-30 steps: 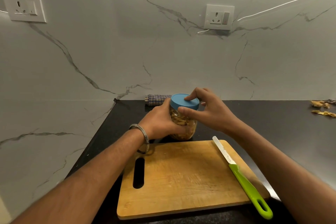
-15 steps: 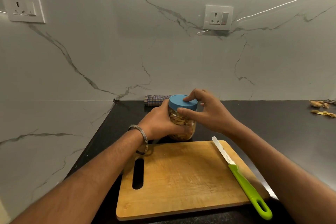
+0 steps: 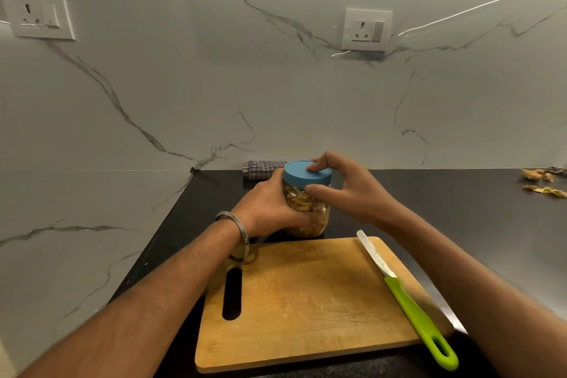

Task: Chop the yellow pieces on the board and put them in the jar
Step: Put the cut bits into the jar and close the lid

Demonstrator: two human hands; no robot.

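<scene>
A clear jar (image 3: 308,212) filled with yellow chopped pieces stands on the black counter just behind the wooden cutting board (image 3: 306,301). A blue lid (image 3: 302,173) sits on top of the jar. My left hand (image 3: 267,205) grips the jar's body from the left. My right hand (image 3: 346,190) holds the lid, with a finger on its top and the thumb at its front rim. The board's surface is bare apart from crumbs. A knife with a green handle (image 3: 408,304) lies along the board's right edge, blade pointing away.
A checked cloth (image 3: 260,168) lies against the marble wall behind the jar. Yellow peel scraps (image 3: 544,182) sit on the counter at the far right. Two wall sockets (image 3: 366,29) are mounted above. The counter's left edge meets the marble side wall.
Both hands stay on the jar and lid. The right hand's fingers have shifted slightly round the lid; the jar keeps its place.
</scene>
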